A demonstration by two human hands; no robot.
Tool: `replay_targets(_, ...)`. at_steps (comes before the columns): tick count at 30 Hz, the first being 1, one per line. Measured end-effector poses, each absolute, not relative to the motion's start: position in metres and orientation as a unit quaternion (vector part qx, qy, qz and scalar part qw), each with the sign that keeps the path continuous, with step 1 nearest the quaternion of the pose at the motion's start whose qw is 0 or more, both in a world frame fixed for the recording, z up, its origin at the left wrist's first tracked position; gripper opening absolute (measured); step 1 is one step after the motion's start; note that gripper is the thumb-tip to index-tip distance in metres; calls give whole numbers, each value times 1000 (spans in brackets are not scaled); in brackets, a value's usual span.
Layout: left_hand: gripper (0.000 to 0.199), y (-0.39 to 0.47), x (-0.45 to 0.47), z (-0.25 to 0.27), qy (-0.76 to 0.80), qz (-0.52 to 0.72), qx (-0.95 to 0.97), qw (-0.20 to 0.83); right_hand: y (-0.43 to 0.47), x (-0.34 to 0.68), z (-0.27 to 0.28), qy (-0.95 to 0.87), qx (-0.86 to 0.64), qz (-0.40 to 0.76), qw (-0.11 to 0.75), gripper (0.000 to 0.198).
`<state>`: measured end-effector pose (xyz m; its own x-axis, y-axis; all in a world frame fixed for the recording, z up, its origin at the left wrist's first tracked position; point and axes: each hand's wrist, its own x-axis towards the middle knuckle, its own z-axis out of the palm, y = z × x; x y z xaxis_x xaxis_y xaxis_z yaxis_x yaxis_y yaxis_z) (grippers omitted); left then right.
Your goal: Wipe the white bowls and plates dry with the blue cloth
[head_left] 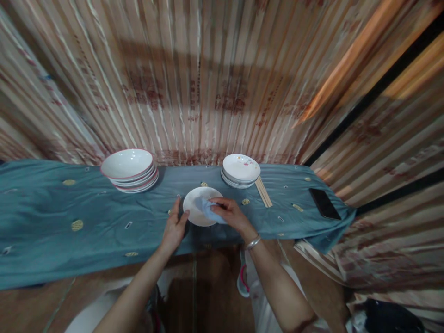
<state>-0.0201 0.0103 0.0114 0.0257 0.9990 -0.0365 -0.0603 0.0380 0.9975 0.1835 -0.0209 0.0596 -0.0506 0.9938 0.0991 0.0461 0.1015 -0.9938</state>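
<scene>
A white plate (194, 196) lies near the front edge of the cloth-covered table, directly ahead. At its left rim is my left hand (173, 227), the thumb touching the edge and the index finger stretched out apart from it. My right hand (231, 213) pinches a light blue cloth (211, 212) and presses it onto the plate's inner surface. The cloth covers part of the plate's right side. A metal bangle (253, 242) circles my right wrist.
Red-rimmed white bowls (128, 164) stand stacked at back left. Behind the plate to the right is a stack of flower-patterned plates (241, 167), with chopsticks (264, 192) beside it. A black phone (324, 203) lies on the teal tablecloth (100, 222). Curtains (215, 92) hang behind.
</scene>
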Motion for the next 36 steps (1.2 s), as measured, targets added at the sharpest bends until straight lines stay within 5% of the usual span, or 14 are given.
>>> replay_targets(3, 57, 4, -16, 12, 472, 481, 651, 350, -21, 201, 58, -435, -491, 496, 568, 31)
replay_targets(7, 38, -9, -4, 15, 394, 400, 787, 257, -22, 215, 57, -362, -512, 488, 608, 35)
replay_targets(13, 26, -19, 12, 17, 369, 313, 841, 240, -18, 222, 49, -360, -522, 465, 618, 36)
replay_targets(24, 20, -18, 18, 18, 381, 336, 812, 287, -13, 226, 33, -427, -542, 404, 601, 32)
replay_targets(28, 33, -19, 18, 20, 381, 341, 819, 262, -10, 226, 26, -504, -568, 334, 559, 34)
replay_targets(36, 92, -14, 16, 2, 491, 354, 779, 165, -14, 218, 26, -644, -637, 124, 406, 25)
